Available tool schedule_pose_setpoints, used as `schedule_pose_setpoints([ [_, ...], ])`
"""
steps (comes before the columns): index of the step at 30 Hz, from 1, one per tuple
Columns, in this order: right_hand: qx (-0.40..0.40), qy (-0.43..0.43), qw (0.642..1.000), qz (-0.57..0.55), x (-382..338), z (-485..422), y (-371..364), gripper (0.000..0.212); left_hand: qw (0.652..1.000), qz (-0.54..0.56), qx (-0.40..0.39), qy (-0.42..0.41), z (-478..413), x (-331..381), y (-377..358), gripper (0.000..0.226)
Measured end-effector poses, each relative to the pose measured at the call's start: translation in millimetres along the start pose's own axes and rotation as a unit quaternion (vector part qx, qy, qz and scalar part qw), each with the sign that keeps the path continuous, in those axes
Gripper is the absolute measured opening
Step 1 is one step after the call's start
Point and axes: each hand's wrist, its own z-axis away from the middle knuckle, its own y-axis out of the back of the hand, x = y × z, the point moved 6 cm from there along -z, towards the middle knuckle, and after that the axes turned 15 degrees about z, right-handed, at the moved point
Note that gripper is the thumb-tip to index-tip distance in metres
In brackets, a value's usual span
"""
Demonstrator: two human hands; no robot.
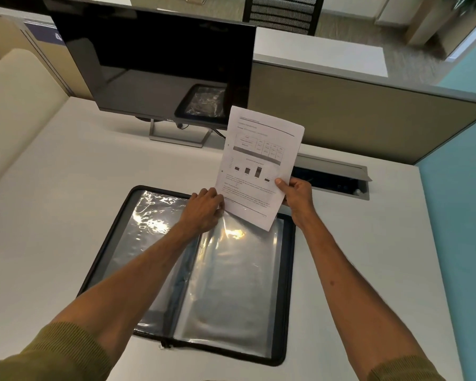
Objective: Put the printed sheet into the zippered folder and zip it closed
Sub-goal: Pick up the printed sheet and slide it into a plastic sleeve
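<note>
The zippered folder (282,298) lies open flat on the white desk, black-edged, with shiny clear plastic sleeves inside. Its zipper pull (162,345) rests at the near edge by the spine. The printed sheet (259,163), white with a table and a bar chart, is held upright above the folder's far right corner. My right hand (297,195) grips the sheet's lower right edge. My left hand (205,209) pinches the top edge of the right-hand clear sleeve, touching the sheet's lower left corner. The sheet's bottom corner dips just past the sleeve's lifted top edge.
A dark monitor (154,64) on a metal stand stands at the back of the desk (52,202). An open cable hatch (333,177) is set into the desk at the right, behind the sheet. A tan partition (368,111) walls off the back.
</note>
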Motion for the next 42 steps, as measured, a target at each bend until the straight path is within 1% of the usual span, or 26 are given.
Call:
schedule_pose_setpoints([
  [3,-0.001,-0.005,1.0,0.016,-1,-5,5,0.031,1.0,0.007,-0.001,0.001,0,-5,1,0.028],
  [7,-0.014,-0.01,0.999,0.028,3,-7,5,0.033,0.999,0.023,0.014,-0.026,0,-7,5,0.024],
  [13,-0.083,-0.035,0.993,0.075,15,-2,-9,0.034,0.999,0.028,0.015,-0.018,-1,-11,7,0.025],
  [19,-0.103,-0.031,0.986,0.127,29,7,-10,0.029,1.0,0.024,0.008,-0.015,-2,-3,-1,0.028],
  [23,-0.105,-0.021,0.982,0.157,33,8,-7,0.028,0.998,0.026,-0.022,-0.05,-1,15,-12,0.033],
  [27,-0.127,-0.024,0.97,0.208,37,9,-8,0.032,0.998,0.037,-0.008,-0.056,-3,31,-20,0.027],
  [32,-0.173,-0.029,0.95,0.26,47,11,-6,0.039,0.998,0.033,-0.022,-0.055,-1,38,-31,0.029],
  [34,-0.159,-0.021,0.954,0.255,45,9,-6,0.039,0.998,0.035,-0.018,-0.051,-1,38,-32,0.03],
  [37,-0.128,-0.016,0.969,0.21,34,5,-11,0.041,0.998,0.038,-0.013,-0.051,-2,38,-32,0.029],
  [40,-0.067,-0.012,0.982,0.174,21,-1,-14,0.038,0.998,0.034,-0.015,-0.054,-3,39,-32,0.029],
  [42,-0.023,-0.013,0.981,0.191,15,-6,-13,0.034,0.998,0.031,-0.016,-0.055,-4,39,-33,0.029],
])
